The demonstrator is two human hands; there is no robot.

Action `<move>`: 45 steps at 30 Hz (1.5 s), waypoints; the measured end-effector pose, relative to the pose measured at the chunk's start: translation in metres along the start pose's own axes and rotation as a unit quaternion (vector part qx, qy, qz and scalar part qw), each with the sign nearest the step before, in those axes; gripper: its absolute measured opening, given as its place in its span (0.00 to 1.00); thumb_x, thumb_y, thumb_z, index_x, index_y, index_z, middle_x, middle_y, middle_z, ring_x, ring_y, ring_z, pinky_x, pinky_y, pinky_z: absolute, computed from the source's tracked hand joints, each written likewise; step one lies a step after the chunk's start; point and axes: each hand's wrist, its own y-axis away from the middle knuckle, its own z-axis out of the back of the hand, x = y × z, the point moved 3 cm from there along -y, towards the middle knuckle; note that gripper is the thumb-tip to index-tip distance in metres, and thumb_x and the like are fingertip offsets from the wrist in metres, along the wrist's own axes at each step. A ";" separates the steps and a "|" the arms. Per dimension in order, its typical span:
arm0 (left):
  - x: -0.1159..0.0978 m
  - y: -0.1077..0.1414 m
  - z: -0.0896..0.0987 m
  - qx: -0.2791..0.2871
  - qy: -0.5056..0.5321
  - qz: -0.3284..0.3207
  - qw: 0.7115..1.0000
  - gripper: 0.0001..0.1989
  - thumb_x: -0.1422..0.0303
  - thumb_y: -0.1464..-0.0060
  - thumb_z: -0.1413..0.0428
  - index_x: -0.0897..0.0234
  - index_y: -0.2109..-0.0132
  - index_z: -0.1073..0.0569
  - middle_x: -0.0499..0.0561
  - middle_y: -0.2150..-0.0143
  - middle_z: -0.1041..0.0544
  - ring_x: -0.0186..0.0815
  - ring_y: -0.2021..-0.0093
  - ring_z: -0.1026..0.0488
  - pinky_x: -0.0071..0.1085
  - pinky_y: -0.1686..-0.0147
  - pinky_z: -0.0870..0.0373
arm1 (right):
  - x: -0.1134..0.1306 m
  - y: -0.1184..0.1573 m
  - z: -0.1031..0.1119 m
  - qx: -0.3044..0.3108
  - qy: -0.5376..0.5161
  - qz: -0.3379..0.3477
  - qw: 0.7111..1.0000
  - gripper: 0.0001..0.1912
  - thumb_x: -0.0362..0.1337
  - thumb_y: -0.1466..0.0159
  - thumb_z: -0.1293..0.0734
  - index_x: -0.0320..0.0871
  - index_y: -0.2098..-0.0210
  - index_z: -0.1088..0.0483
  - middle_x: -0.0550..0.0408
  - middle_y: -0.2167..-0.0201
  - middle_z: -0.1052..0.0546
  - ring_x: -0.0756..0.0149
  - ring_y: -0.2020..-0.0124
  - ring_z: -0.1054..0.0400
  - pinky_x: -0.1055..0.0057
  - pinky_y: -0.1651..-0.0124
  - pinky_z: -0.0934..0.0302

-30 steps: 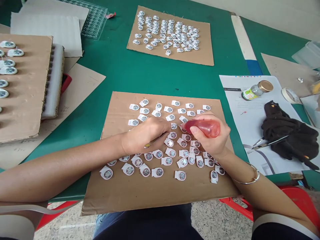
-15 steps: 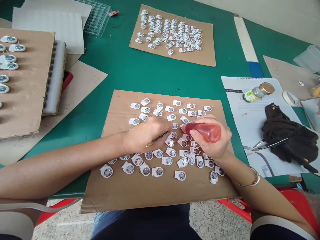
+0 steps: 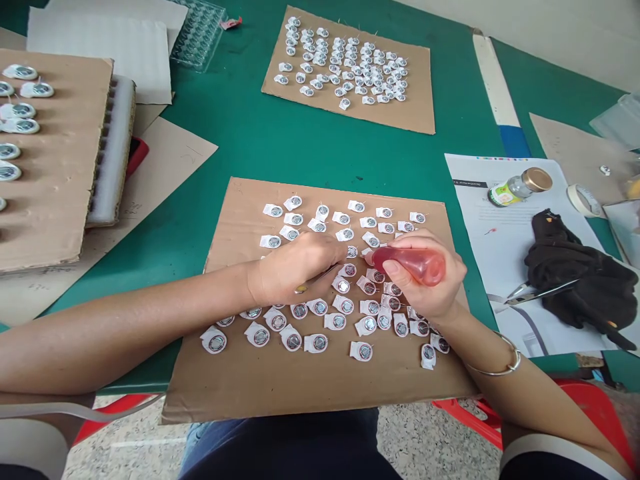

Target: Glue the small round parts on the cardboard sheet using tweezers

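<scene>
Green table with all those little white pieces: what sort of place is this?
Probably a small assembly workshop: many similar white pieces on cardboard, and a hand holding a red bottle.

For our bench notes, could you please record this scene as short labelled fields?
left hand: holds a thin tool
right hand: grips a red bottle
beneath hands: near cardboard with small white pieces
farther back: far cardboard with similar pieces
right side: glass jar lying on printed sheet, near black cloth
</scene>
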 end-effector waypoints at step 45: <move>0.006 -0.002 0.005 -0.019 0.059 0.019 0.998 0.06 0.80 0.49 0.51 0.69 0.71 0.32 0.49 0.76 0.30 0.27 0.78 0.37 0.25 0.78 0.41 | -0.001 0.003 -0.007 0.006 -0.040 -0.013 0.999 0.14 0.33 0.48 0.30 0.44 0.62 0.33 0.55 0.67 0.28 0.66 0.65 0.33 0.64 0.62 0.36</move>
